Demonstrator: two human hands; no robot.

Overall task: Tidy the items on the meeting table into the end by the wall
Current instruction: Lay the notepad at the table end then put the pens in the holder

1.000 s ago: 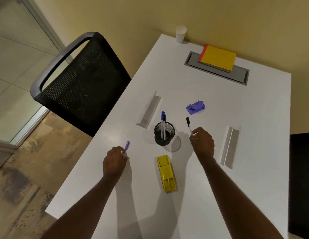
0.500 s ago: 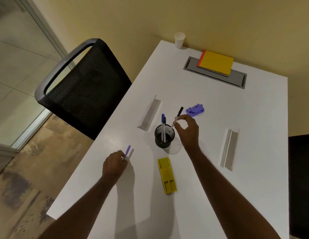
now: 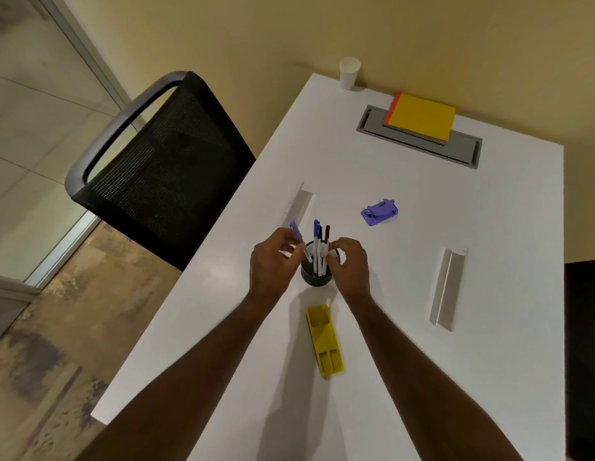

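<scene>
A black mesh pen cup (image 3: 316, 276) stands mid-table with a blue-capped pen (image 3: 316, 241) upright in it. My left hand (image 3: 271, 261) pinches a purple-capped pen (image 3: 298, 239) tilted over the cup's left rim, its tip at the cup's mouth. My right hand (image 3: 349, 264) is at the cup's right rim, fingers on a black-capped pen (image 3: 326, 242) that stands in the cup. A yellow tray (image 3: 324, 341) lies near me. A purple stapler-like item (image 3: 379, 211) sits beyond the cup.
Two grey name-plate holders lie on the white table (image 3: 489, 227), one left (image 3: 297, 204), one right (image 3: 447, 287). A yellow notebook (image 3: 422, 118) rests on the grey cable hatch (image 3: 465, 151) by the wall, near a white paper cup (image 3: 349, 73). A black mesh chair (image 3: 163, 168) stands left.
My left hand has lifted the purple pen from the table up to the cup. My right hand has lowered the black pen into the cup.
</scene>
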